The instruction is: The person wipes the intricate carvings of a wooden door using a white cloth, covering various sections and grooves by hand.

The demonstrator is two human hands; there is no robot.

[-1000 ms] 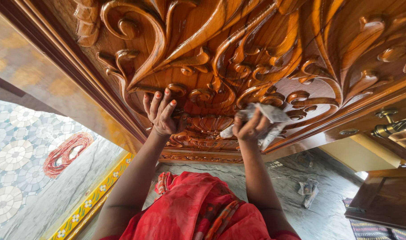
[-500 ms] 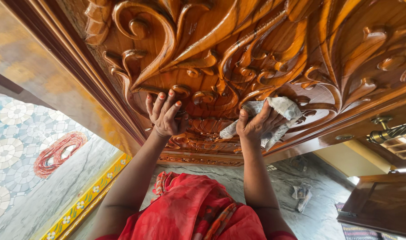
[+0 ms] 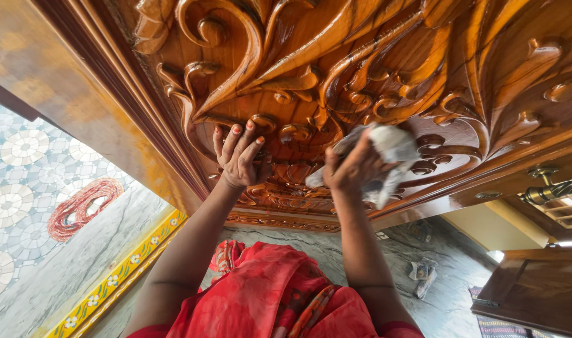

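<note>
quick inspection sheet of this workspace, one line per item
surface: carved wooden door, glossy, scrolls in deep relief
job's things: pale cloth bunched against the carving
clutter: crumpled cloth on the grey stone floor
grippers: left hand flat on the carving, fingers spread; right hand shut on the cloth
cables: red coil lying on the floor at the left
surroundings: brass handle, patterned tile paving, yellow flowered border

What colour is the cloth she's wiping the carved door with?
Whitish-grey cloth, seen in the head view.
</note>
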